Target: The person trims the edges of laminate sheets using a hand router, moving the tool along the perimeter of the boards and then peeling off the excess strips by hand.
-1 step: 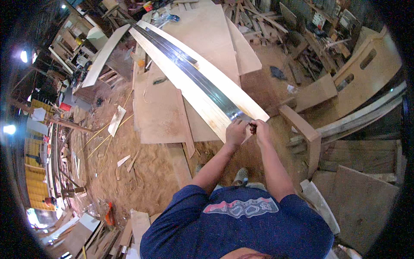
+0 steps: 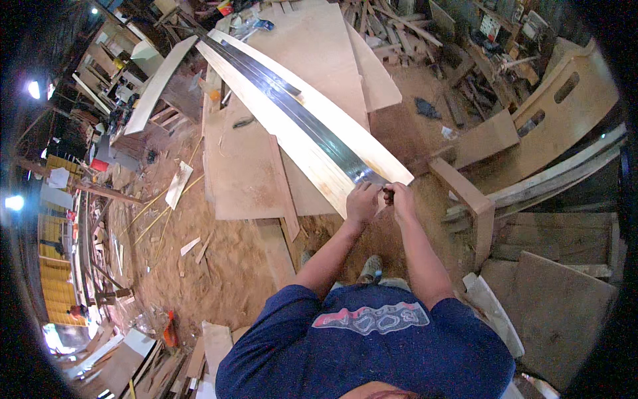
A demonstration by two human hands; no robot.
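A long, dark, glossy strip (image 2: 325, 141) lies lengthwise along a pale wooden board (image 2: 292, 143), which slants from the far left toward me. At the board's near end, my left hand (image 2: 362, 203) is closed with its fingertips over the strip's end. Close beside it, my right hand (image 2: 403, 203) is also closed, its fingers curled at the strip's corner. Something dark brown shows between the two hands; what it is, and whether the right fingers grip it, is too small to tell. A shorter dark strip (image 2: 266, 74) lies alongside on the board's far part.
Large flat sheets (image 2: 249, 186) lie beneath the board, with a narrow reddish plank (image 2: 284, 189) on them. Scrap wood (image 2: 392, 33) is heaped at the back right. A curved panel with slots (image 2: 565, 110) and a wooden frame (image 2: 482, 206) stand at the right. Offcuts (image 2: 178, 185) litter the dirt floor.
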